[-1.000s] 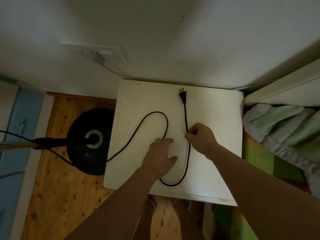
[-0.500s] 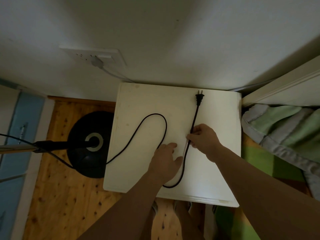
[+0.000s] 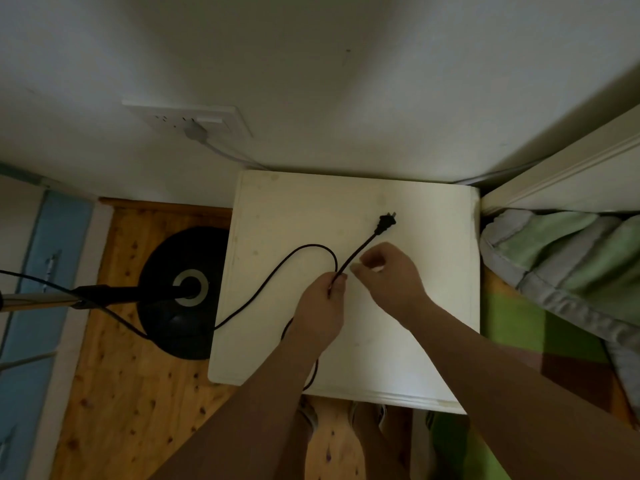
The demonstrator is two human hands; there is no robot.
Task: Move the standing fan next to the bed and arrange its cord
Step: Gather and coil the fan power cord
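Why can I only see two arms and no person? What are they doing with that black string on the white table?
The camera sits on the person's head and looks down, so you see only their arms and hands. No robot here, just a person. The black string is the power cord of a standing fan. The fan's round black base stands on the wooden floor, left of the white bedside table. The cord lies in a loop on the table. The left hand pinches the cord between its fingers, and the plug sticks out beyond, not plugged in. The right hand is beside the cord, fingers loosely curled, seemingly not gripping it. The bed with a green blanket is on the right.
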